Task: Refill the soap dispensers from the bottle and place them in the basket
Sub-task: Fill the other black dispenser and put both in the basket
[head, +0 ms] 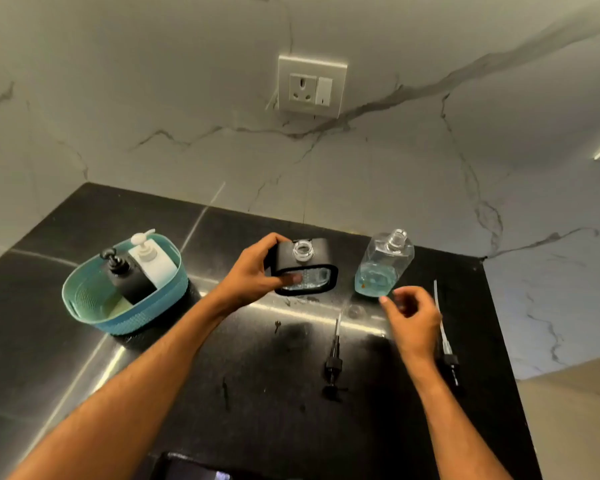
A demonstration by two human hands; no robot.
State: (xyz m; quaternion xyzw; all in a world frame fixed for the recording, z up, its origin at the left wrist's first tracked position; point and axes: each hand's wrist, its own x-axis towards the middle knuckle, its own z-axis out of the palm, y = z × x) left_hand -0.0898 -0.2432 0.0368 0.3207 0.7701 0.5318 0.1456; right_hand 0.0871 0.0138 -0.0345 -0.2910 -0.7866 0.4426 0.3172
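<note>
**Black dispenser steadied for capping**

Black pump heads are seen nearest on the worktop [84,237]: one pump [333,362] centrally, another pump [447,355] beside the right hand [414,323], whose grip is loose and holds nothing. Farther on, the open black dispenser [305,268] is gripped by the left hand [253,271]; the uncapped bottle [383,268] stands just beside it. It should be held upright while a pump is threaded in. Two dispensers already stand in the teal basket [94,306].
</note>
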